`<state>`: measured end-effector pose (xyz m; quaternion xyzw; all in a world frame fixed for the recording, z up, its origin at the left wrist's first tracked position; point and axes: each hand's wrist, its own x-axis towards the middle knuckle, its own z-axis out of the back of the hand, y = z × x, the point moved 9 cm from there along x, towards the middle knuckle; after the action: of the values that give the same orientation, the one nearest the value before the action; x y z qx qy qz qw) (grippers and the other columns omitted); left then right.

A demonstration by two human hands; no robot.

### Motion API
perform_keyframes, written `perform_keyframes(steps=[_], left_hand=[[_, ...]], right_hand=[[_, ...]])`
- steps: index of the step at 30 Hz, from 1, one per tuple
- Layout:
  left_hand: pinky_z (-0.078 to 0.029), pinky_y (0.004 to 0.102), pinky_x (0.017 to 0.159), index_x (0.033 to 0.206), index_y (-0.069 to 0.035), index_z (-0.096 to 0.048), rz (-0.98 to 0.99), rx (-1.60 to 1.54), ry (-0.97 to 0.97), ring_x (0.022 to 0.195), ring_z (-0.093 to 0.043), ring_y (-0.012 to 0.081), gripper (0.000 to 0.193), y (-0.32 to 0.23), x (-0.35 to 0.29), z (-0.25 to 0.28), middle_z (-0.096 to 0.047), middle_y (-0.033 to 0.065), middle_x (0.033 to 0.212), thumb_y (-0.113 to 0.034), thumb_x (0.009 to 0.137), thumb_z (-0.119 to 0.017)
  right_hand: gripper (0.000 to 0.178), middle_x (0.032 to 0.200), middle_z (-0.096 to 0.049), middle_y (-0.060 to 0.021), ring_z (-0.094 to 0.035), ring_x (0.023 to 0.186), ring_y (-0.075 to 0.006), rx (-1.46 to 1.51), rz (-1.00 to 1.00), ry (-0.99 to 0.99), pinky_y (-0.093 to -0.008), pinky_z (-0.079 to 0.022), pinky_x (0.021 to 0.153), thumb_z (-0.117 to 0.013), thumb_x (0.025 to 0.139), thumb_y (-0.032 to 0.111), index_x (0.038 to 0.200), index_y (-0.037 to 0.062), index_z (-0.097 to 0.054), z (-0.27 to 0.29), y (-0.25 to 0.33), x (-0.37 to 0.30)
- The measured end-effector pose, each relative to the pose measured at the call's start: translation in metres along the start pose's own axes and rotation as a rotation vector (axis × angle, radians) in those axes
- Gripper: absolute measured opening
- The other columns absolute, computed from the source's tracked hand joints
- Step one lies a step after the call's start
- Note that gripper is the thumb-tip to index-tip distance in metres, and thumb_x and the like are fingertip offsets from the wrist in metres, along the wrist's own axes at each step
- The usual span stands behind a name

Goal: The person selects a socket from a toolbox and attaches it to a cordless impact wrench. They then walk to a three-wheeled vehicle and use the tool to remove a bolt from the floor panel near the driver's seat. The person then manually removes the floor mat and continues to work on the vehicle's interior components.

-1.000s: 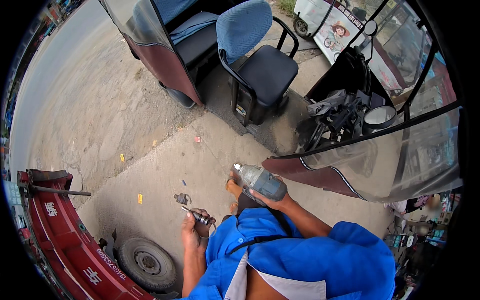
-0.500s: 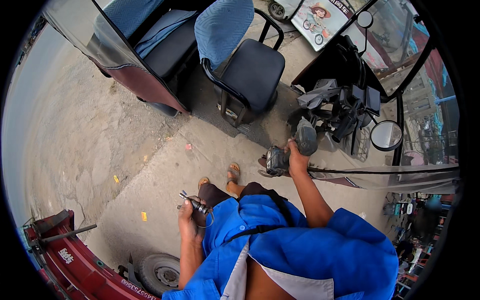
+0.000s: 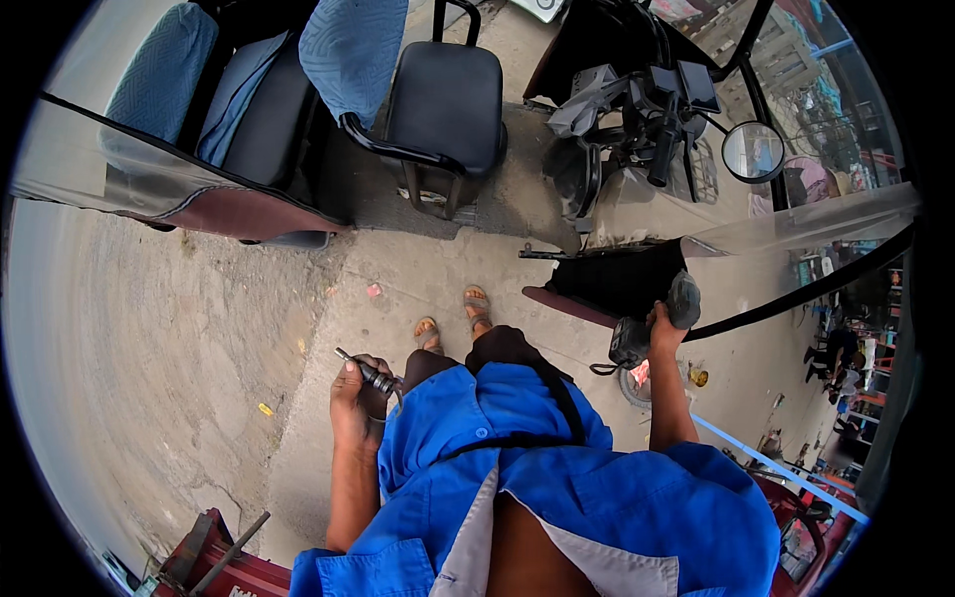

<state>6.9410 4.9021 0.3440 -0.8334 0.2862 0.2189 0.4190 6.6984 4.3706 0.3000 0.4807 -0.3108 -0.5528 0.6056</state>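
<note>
My left hand [image 3: 355,408] is closed around a small cylindrical metal part [image 3: 377,379], black and ribbed with a silver tip. A thin loop, like a wire or cord, hangs from it by my shirt. What the part is exactly, I cannot make out. Out to the right, my right hand [image 3: 665,333] grips a dark cordless power drill [image 3: 683,299] by its handle. Its black battery end [image 3: 629,342] points to the left, and a cord loop dangles below. Just beyond the drill is the open door [image 3: 622,283] of a three-wheeler.
Ahead stands the three-wheeler's black driver's seat [image 3: 445,104] with a blue-covered backrest. Handlebars [image 3: 665,124] and a round mirror [image 3: 753,152] are to its right. A red vehicle [image 3: 239,572] sits at the lower left. Sandalled feet [image 3: 478,303] stand on concrete.
The view has turned and shifted, so the seat and handlebars sit higher. My right hand with the drill has moved right, away from the handlebars, to beside the door. My left hand keeps its hold.
</note>
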Motion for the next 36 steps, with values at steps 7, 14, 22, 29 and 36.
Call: perform_keyframes(steps=[7,14,22,29,36], left_hand=[[-0.051,0.0407,0.076,0.095,-0.005,-0.056,0.029,0.077,0.049,0.081,-0.058,0.021,0.034,-0.022,0.007,0.018,-0.058,0.009,0.088,-0.037,0.1,-0.05],[-0.052,0.0406,0.075,0.096,-0.005,-0.055,0.065,0.091,0.06,0.081,-0.058,0.0208,0.033,-0.026,0.01,0.02,-0.058,0.009,0.089,-0.037,0.1,-0.05],[-0.052,0.0399,0.073,0.096,-0.002,-0.057,0.04,0.08,0.038,0.081,-0.059,0.0214,0.03,-0.022,0.007,0.024,-0.06,0.0104,0.089,-0.032,0.1,-0.053],[-0.053,0.0401,0.072,0.096,-0.003,-0.057,0.038,0.09,0.026,0.081,-0.06,0.0216,0.031,0.005,0.005,-0.003,-0.061,0.0106,0.089,-0.033,0.099,-0.054],[-0.052,0.0414,0.074,0.097,-0.003,-0.058,0.115,0.174,0.102,0.079,-0.059,0.0233,0.033,0.061,0.018,-0.071,-0.06,0.0119,0.088,-0.035,0.099,-0.052]], right_hand=[[0.011,0.064,-0.054,-0.0016,-0.053,0.052,-0.0121,-0.014,0.068,-0.224,-0.027,-0.041,0.048,-0.066,0.083,0.007,0.084,0.0068,-0.056,0.074,-0.016,-0.007],[0.015,0.067,-0.059,-0.0032,-0.056,0.056,-0.0124,-0.34,0.015,-0.329,-0.0278,-0.043,0.052,-0.07,0.082,0.014,0.088,0.0039,-0.06,0.082,0.005,-0.016],[0.022,0.072,-0.059,-0.003,-0.056,0.058,-0.0124,-0.095,-0.017,-0.166,-0.0291,-0.045,0.054,-0.071,0.083,0.012,0.1,0.0031,-0.061,0.065,-0.021,-0.005],[0.026,0.076,-0.061,-0.0037,-0.056,0.062,-0.0131,-0.155,-0.085,-0.039,-0.0316,-0.047,0.057,-0.073,0.082,0.012,0.103,0.0018,-0.062,0.053,-0.079,0.013],[0.03,0.071,-0.066,-0.0075,-0.064,0.068,-0.0166,-0.604,0.121,-0.119,-0.0356,-0.05,0.065,-0.074,0.077,0.028,0.091,0.0028,-0.067,0.075,-0.076,0.011]])
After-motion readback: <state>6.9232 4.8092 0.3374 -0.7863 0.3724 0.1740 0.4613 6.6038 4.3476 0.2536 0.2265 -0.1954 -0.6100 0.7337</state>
